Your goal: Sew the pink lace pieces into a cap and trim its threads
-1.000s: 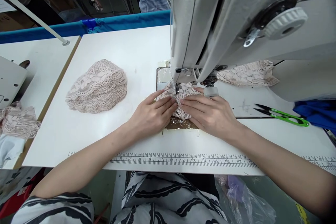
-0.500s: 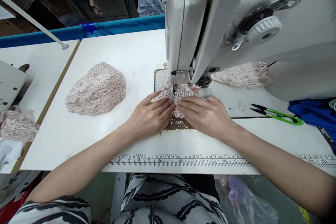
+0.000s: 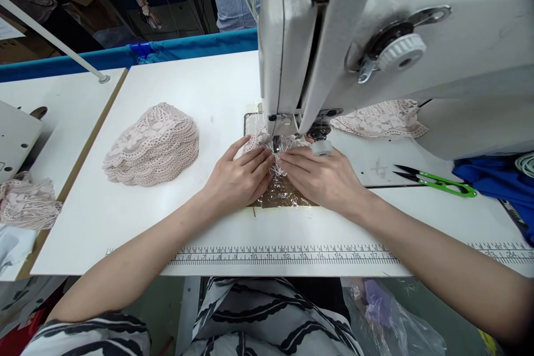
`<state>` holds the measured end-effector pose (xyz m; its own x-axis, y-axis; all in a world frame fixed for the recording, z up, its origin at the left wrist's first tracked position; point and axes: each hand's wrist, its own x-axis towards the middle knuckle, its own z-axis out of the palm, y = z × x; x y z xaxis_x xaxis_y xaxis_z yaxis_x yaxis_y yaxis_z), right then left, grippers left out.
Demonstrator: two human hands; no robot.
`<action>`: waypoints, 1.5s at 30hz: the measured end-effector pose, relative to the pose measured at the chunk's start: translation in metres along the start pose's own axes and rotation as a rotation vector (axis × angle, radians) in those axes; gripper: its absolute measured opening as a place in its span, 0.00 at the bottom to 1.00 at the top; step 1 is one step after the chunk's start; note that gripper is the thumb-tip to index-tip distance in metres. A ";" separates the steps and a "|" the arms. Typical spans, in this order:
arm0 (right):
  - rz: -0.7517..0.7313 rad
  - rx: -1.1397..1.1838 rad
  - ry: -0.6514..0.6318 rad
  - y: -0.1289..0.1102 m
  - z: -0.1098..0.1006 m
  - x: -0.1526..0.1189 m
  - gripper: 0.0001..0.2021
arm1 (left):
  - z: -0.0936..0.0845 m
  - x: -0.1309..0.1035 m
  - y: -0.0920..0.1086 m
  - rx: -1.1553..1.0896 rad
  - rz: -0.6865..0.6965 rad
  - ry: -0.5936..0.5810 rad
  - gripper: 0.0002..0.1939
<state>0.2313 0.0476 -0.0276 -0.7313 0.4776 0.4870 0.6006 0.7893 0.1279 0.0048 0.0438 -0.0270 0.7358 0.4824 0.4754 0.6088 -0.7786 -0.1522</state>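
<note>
A pale pink lace piece (image 3: 273, 166) lies under the presser foot (image 3: 276, 143) of a white sewing machine (image 3: 277, 55). My left hand (image 3: 240, 175) rests flat on the lace's left side, fingers stretched toward the foot. On the right side my right hand (image 3: 319, 175) presses down the same way, fingertips close to the left ones. The lace's far part is partly hidden behind the machine head, and its edges are covered by my fingers. Brown tape (image 3: 283, 193) shows on the bed just in front of the lace.
A stack of lace pieces (image 3: 154, 144) lies on the left of the table. More lace (image 3: 384, 118) sits under the machine arm. Green thread snips (image 3: 438, 181) and blue cloth (image 3: 479, 178) are at the right. A printed ruler (image 3: 267, 256) runs along the front edge. A person (image 3: 233, 0) is beyond.
The lace has gone a little farther under the presser foot, away from me, with both hands moving along. More of the brown tape shows. The view has shifted slightly.
</note>
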 end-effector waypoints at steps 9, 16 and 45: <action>-0.027 -0.057 0.071 -0.003 0.000 -0.005 0.10 | -0.008 -0.005 0.010 -0.031 0.023 0.001 0.14; 0.032 -0.063 0.005 -0.001 0.003 -0.002 0.12 | 0.000 -0.003 0.005 -0.007 -0.014 0.008 0.15; 0.122 -0.165 -0.097 0.003 0.004 0.001 0.16 | 0.009 0.001 -0.006 -0.073 -0.161 -0.069 0.19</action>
<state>0.2310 0.0515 -0.0300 -0.6732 0.6066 0.4230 0.7252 0.6535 0.2169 0.0047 0.0526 -0.0332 0.6504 0.6279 0.4276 0.6994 -0.7146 -0.0146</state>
